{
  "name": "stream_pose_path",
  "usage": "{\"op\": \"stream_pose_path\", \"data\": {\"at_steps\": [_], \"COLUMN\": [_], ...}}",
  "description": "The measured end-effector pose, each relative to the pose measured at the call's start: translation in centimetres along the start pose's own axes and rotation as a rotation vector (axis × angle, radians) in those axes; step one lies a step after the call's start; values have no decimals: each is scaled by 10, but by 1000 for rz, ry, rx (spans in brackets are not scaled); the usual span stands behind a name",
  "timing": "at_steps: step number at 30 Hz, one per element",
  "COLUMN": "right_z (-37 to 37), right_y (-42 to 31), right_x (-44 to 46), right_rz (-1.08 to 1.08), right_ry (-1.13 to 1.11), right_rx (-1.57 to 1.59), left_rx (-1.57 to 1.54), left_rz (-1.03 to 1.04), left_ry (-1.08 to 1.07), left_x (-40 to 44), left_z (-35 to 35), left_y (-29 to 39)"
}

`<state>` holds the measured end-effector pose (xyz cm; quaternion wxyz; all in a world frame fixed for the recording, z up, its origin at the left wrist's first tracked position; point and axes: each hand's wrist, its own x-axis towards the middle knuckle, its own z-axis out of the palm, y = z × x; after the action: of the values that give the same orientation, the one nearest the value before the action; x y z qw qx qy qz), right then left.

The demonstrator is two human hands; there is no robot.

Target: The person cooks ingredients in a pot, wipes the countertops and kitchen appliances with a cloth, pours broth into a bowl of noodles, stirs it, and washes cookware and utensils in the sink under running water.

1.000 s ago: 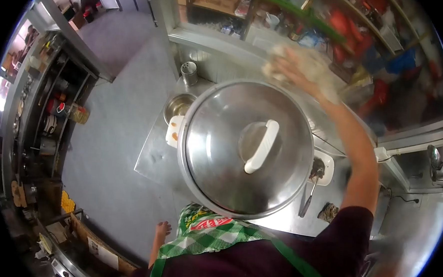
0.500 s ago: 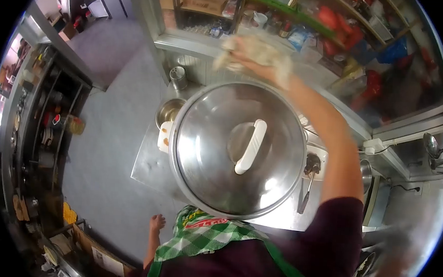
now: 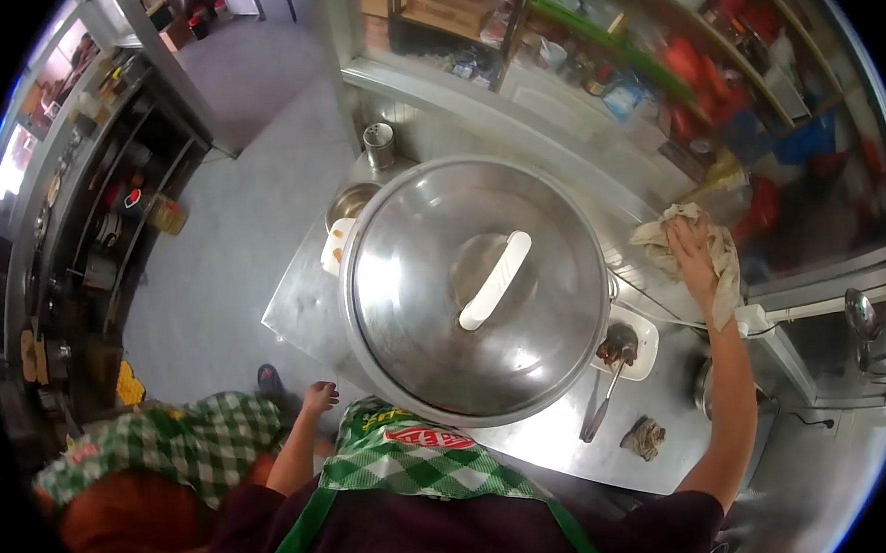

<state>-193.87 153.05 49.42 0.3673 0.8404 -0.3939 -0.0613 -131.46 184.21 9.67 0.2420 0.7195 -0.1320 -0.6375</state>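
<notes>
My right hand [image 3: 693,252] is out at the right, pressing a crumpled beige cloth [image 3: 665,238] to the sill and lower part of the window; part of the cloth hangs beside my wrist. Low beside my apron hangs my left hand [image 3: 321,398], its fingers loosely bent and nothing seen in them. Between my arms stands a large pot with a steel lid [image 3: 409,345] and a white handle [image 3: 496,279]. To the lid's right lies a white tray [image 3: 643,365] with a dark-headed ladle [image 3: 617,348] resting in it.
A brown crumpled rag [image 3: 644,439] lies on the steel table [image 3: 306,304]. Behind the pot are a perforated steel holder [image 3: 379,145] and a steel bowl [image 3: 350,204]. Another person in a checked apron [image 3: 189,433] is close at my left. Shelving [image 3: 116,209] lines the left.
My right hand has swept the cloth rightward along the window from behind the pot. The brown rag and the other person have come into view. My left hand still hangs low.
</notes>
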Motion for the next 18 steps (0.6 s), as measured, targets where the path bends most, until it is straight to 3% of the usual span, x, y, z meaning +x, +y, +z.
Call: {"op": "stream_pose_path", "data": {"at_steps": [1, 4, 6, 7, 8, 12, 16, 18], "right_z": [2, -44, -59, -73, -87, -127, -140, -135], "right_y": [0, -16, -12, -9, -3, 38, 89, 84], "right_x": [0, 44, 73, 94, 112, 159, 217, 244], "right_rz": [3, 325, 319, 321, 325, 249, 187, 258], "right_ry": [-32, 35, 151, 217, 284, 655, 977, 1022], "right_rx": [15, 508, 715, 811, 903, 297, -13, -94], "left_rx": [14, -17, -179, 53, 26, -64, -278, -72], "left_rz": [33, 20, 24, 19, -3, -57, -173, 44], "left_ry": [-15, -7, -103, 61, 88, 176, 13, -68], "left_x": [-3, 25, 28, -7, -18, -30, -30, -47], "left_z": [1, -6, -19, -5, -6, -8, -25, -31], "left_y": [-6, -52, -65, -38, -34, -33, -56, -58]}}
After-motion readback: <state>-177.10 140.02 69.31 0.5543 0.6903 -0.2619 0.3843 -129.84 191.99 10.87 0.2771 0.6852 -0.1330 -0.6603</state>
